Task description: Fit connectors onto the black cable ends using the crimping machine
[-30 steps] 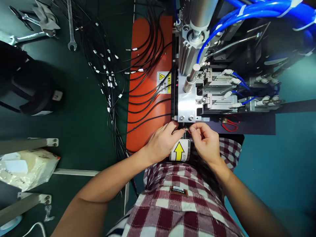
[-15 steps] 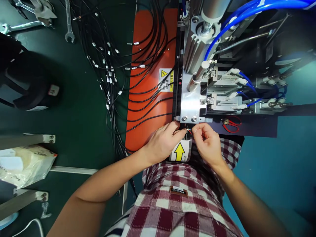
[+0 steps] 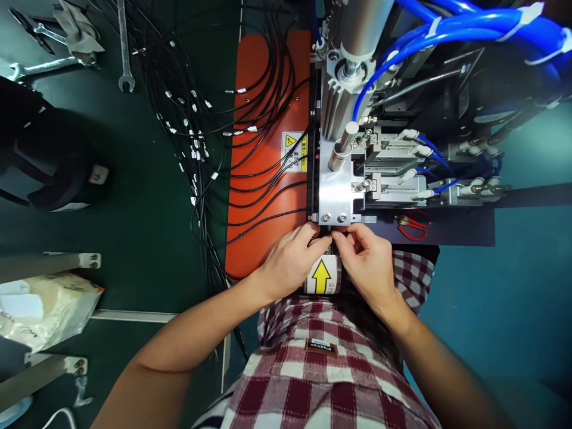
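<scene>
My left hand (image 3: 292, 259) is closed in a pinch just below the bolted silver plate (image 3: 335, 193) of the machine. Facing it, my right hand (image 3: 369, 262) also pinches with thumb and forefinger, its tips against those of the left. Whatever small piece sits between the fingertips is hidden. Under both hands lies a white label with a yellow arrow (image 3: 320, 277). Left of the machine, black cables (image 3: 266, 220) cross an orange panel (image 3: 268, 247) towards the machine's edge.
Many black cables with white tags (image 3: 196, 143) lie on the dark green surface. A wrench (image 3: 126, 50) rests above them. Cutters with red handles (image 3: 413, 225) lie right of the machine. Blue air tubes (image 3: 473, 27) arch overhead. A black bag (image 3: 44, 149) and plastic bag (image 3: 58, 307) are far left.
My right fingertips have moved left against the left ones. The small metal-ended piece with thin red wire, visible between them before, is now covered. The view has shifted slightly.
</scene>
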The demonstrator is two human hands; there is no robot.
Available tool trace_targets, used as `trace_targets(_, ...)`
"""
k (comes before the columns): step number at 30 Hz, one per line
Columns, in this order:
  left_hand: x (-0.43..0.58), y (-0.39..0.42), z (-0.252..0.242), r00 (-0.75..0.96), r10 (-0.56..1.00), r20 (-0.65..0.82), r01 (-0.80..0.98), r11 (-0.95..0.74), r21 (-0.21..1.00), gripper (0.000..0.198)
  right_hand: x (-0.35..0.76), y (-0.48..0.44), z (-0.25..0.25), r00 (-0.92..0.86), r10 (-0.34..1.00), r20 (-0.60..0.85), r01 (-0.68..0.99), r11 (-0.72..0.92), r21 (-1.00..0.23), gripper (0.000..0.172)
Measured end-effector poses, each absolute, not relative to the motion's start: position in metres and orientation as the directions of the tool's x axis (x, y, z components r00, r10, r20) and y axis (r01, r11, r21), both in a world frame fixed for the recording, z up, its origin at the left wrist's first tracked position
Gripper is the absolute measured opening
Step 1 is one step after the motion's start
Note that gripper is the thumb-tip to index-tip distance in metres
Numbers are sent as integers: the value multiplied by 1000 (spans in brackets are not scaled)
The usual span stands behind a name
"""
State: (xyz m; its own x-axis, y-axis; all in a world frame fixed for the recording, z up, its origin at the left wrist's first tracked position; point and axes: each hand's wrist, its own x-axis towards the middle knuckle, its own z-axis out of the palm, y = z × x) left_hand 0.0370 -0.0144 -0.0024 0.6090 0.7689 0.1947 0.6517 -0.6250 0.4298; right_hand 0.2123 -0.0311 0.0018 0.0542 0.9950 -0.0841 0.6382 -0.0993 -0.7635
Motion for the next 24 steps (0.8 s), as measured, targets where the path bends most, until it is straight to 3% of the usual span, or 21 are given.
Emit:
trace_targets(7, 36, -15, -5, 610, 774, 172, 663, -617, 424, 29, 204, -30, -7, 79, 997, -14, 685, -64, -725, 13)
trace_targets(9, 36, -15, -5, 610, 774, 169, 665, -617, 422, 28, 207, -31, -9, 96, 993, -64, 593, -108, -798, 12)
trace_targets(13, 36, -16, -4, 621, 769, 151, 668, -620, 413, 28, 210, -31, -16, 138, 950, -281, 251, -308, -918, 16)
trace_targets(15, 36, -15, -3, 625, 767, 147, 664, -621, 416, 28, 210, -31, -19, 134, 933, -335, 142, -353, -925, 17)
trace_targets(19, 36, -15, -3, 624, 768, 144, 662, -618, 425, 29, 208, -29, -20, 147, 917, -371, 85, -385, -919, 16)
trace_targets(24, 36, -15, -1, 624, 765, 159, 658, -624, 422, 29, 211, -26, -18, 76, 846, -528, -67, -524, -849, 19)
